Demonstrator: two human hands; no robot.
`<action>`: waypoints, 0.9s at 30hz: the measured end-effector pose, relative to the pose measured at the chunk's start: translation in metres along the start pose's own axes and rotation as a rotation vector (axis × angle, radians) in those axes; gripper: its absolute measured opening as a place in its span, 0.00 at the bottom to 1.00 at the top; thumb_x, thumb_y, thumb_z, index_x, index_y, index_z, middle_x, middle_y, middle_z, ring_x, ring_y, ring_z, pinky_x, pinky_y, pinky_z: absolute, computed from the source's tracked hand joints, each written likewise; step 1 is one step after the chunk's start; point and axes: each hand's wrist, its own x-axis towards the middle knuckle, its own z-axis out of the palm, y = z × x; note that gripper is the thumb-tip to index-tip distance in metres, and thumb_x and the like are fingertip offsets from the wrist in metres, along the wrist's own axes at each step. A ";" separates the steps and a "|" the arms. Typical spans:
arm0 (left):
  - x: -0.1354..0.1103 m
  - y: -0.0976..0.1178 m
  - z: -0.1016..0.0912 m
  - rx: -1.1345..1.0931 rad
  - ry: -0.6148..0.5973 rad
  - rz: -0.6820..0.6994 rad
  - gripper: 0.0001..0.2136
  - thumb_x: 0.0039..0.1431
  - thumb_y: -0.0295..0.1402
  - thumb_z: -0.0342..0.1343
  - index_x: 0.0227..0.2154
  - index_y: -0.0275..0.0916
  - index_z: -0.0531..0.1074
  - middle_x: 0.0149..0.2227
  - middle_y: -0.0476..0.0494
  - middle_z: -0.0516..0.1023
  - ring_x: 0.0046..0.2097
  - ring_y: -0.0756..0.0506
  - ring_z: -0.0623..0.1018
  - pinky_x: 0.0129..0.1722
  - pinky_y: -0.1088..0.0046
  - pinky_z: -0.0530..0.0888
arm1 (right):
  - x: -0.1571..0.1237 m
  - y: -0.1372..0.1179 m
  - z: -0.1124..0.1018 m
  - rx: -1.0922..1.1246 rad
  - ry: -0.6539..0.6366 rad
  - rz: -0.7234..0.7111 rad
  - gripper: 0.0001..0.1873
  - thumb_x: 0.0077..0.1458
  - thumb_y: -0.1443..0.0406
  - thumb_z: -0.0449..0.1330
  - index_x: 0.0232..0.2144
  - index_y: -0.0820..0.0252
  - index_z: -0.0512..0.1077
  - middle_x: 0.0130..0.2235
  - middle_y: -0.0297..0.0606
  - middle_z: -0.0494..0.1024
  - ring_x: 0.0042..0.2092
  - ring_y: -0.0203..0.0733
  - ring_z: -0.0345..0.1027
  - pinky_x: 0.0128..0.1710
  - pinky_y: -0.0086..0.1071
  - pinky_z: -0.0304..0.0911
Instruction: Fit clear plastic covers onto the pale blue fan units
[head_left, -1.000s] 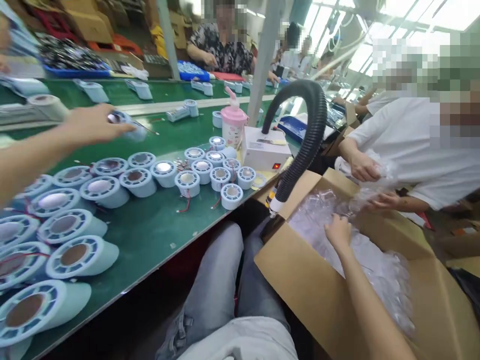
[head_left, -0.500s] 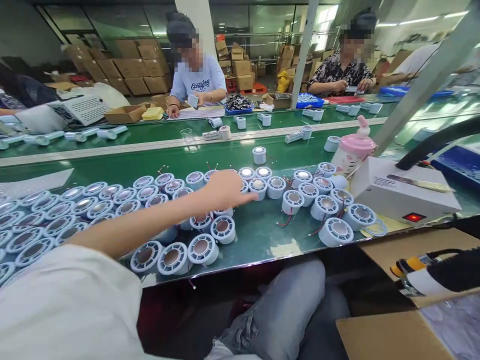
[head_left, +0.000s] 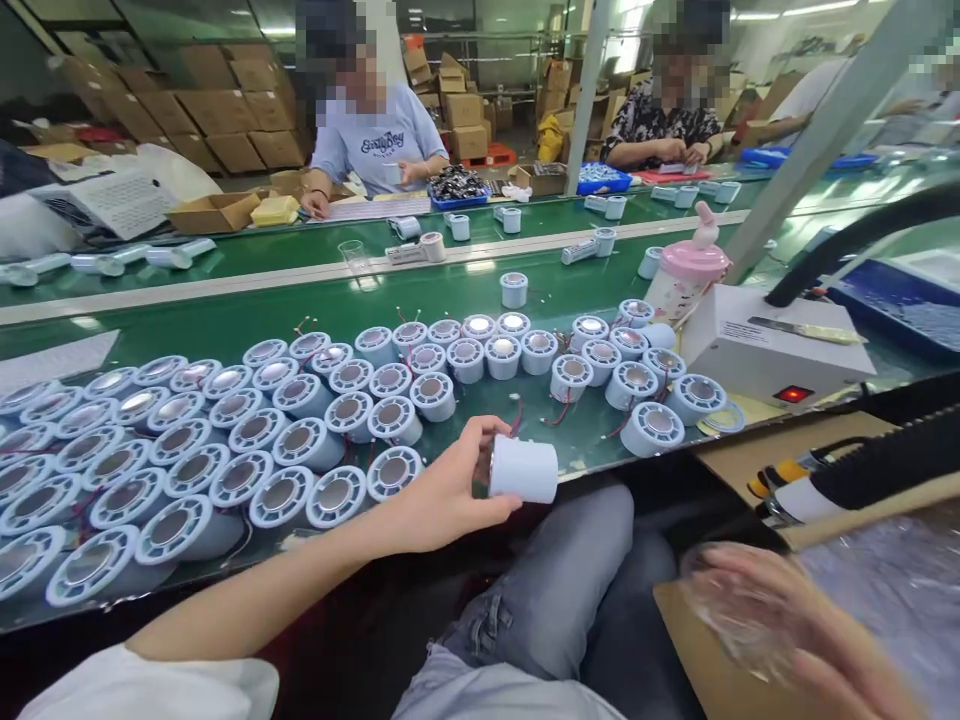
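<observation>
Hand, left point(head_left: 457, 492): thumb and fingers pinch a pale-blue drum point(head_left: 527, 471), tipped sideways, at the near edge of the green bench point(head_left: 439, 292).
Hand, right point(head_left: 814, 620): blurred, fingers curled round clear plastic point(head_left: 739, 605), beside the carton flap point(head_left: 686, 650).
Bench room: narrow bare patch just beyond the drum; wider lane behind the rows.
Other drums point(head_left: 337, 497): smooth, round, slotted rims, some trailing red wires, packed close at left.
Carton point(head_left: 817, 450): brown cardboard, shiny see-through sheeting point(head_left: 892, 575) inside.
Tray point(head_left: 461, 204), far side: blue, heaped with dark pieces point(head_left: 456, 184).
</observation>
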 end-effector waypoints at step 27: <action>0.050 -0.042 0.083 0.034 -0.274 0.483 0.32 0.37 0.43 0.74 0.49 0.45 0.76 0.53 0.37 0.70 0.55 0.36 0.71 0.57 0.55 0.69 | 0.047 -0.048 0.040 0.323 0.072 0.650 0.17 0.57 0.57 0.61 0.20 0.58 0.73 0.42 0.42 0.76 0.43 0.46 0.71 0.36 0.33 0.67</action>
